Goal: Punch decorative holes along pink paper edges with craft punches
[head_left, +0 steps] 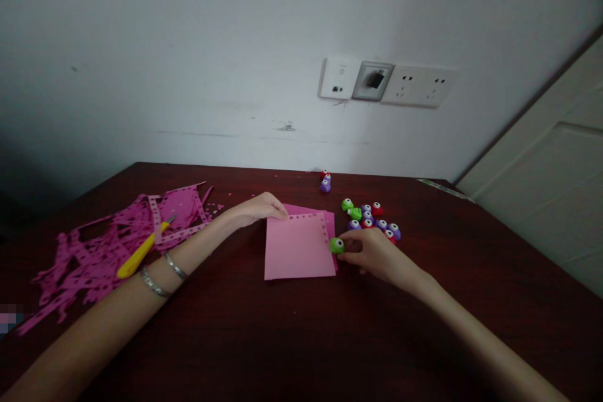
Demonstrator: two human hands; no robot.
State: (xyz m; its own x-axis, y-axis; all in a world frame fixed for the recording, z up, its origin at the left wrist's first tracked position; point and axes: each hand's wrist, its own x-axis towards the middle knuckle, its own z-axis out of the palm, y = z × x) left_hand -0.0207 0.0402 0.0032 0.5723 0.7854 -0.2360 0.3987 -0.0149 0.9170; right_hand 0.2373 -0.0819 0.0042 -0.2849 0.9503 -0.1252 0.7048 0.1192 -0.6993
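A square sheet of pink paper (298,249) has a row of small punched shapes along its top edge and down the upper right edge. My left hand (264,207) pinches the sheet at its top left corner. With its fingertips, my right hand (372,252) grips a small green craft punch (336,245) at the sheet's right edge. Darker pink paper (331,220) shows behind the sheet. Just beyond my right hand sits a cluster of green, purple and red craft punches (367,217). Part of that cluster is hidden by the hand.
Pink punched strips (101,245) lie heaped on the left of the dark wooden table (282,339), with a yellow-handled cutter (144,251) on them. A few punches (325,184) stand near the wall. Sockets (419,85) are on the wall; a white door (556,157) is at right.
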